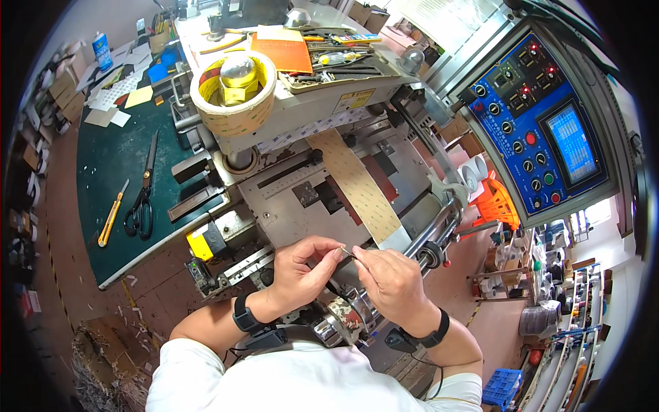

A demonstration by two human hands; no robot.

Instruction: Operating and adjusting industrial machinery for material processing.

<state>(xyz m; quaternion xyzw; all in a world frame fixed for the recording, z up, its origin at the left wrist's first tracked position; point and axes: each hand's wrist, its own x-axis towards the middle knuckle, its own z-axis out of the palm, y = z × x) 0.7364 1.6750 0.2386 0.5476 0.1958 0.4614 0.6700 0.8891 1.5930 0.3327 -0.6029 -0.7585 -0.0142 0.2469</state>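
Both my hands meet in front of my chest, over the near edge of the machine. My left hand (307,269) has thumb and index finger pinched at the tips, on something too small to make out. Close to its right, my right hand (392,280) is also closed, with a thin dark sliver (349,253) at its fingertips. What the sliver is, I cannot tell. Just beyond my hands a long tan strip with small green marks (357,189) runs across the metal machine bed (281,220).
A control panel (515,147) with knobs and a lit screen stands at the right. Tape rolls (237,122) sit on the machine's far left, beside a cluttered tool tray (343,84). On the green table (103,178) lie black scissors (142,206) and a yellow utility knife (110,218).
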